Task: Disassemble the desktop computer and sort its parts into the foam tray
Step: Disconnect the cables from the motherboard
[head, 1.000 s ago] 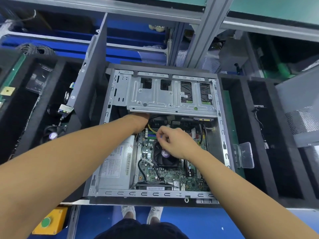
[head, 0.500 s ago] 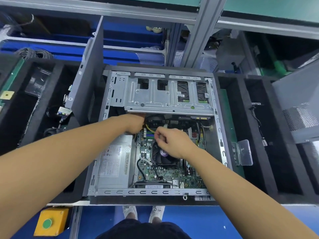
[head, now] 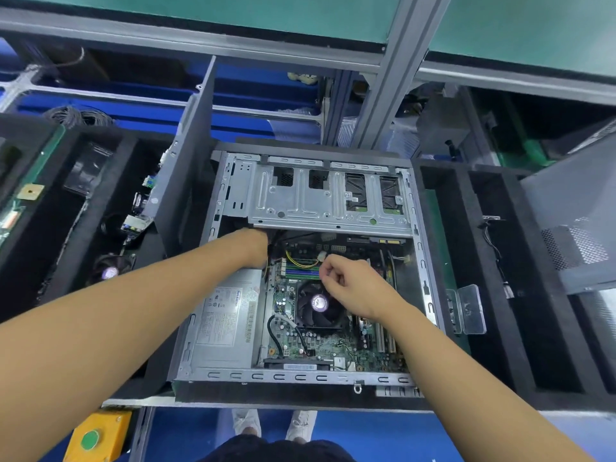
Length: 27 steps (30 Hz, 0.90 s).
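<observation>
The open desktop case [head: 300, 375] lies flat in front of me, with the green motherboard [head: 333, 345], a black CPU fan [head: 318, 303], a silver power supply [head: 226, 321] and a metal drive cage [head: 320, 198] inside. My left hand [head: 255, 246] reaches under the drive cage edge at the case's upper left; its fingers are hidden there. My right hand [head: 353, 288] hovers above the fan, fingers pinched together near the memory slots and a yellow-black cable [head: 300, 261]. What the fingers pinch is too small to see.
Black foam tray compartments [head: 493, 295] flank the case on the right and left [head: 66, 228]; the left ones hold a small fan [head: 110, 271] and boards. A clear plastic piece [head: 470, 310] lies at right. A grey side panel [head: 190, 168] stands at left. A yellow button box [head: 96, 435] sits below.
My right hand has drawn slightly back toward the fan and its fingers have closed tighter. My left hand stays under the drive cage. The view has shifted a little.
</observation>
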Each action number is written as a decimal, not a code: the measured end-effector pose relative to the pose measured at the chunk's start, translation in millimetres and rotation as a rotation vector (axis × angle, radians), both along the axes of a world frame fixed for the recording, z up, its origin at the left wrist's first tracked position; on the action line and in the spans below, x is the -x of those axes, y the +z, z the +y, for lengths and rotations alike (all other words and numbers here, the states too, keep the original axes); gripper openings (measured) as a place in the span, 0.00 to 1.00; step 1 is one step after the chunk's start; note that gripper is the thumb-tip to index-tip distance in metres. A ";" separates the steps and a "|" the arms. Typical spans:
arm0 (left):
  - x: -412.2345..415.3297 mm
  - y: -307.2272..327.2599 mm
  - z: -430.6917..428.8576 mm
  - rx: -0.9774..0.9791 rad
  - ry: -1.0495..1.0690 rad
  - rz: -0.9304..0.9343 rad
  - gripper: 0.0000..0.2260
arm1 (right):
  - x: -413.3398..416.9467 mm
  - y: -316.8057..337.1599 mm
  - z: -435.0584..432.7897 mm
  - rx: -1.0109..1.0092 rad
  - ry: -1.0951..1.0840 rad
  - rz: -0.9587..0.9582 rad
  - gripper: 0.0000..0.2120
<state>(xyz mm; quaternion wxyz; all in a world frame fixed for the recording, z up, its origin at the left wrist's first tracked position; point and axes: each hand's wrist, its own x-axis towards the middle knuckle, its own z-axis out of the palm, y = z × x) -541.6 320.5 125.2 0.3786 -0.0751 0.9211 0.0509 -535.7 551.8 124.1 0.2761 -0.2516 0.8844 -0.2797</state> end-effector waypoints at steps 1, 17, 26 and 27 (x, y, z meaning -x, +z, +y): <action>1.1 0.3 1.0 0.012 0.000 -0.007 0.05 | -0.3 0.8 3.3 -0.039 -0.023 0.022 0.03; 15.0 -17.5 -1.4 -0.322 -0.059 -0.138 0.13 | 5.3 24.0 44.7 -0.243 -0.312 -0.285 0.21; 22.0 -21.0 2.9 -0.081 -0.269 -0.212 0.07 | 1.4 43.1 27.8 -0.735 0.137 -0.189 0.16; 22.1 -19.7 3.8 -0.069 -0.285 -0.217 0.07 | -3.4 42.0 23.6 -0.820 0.231 -0.173 0.15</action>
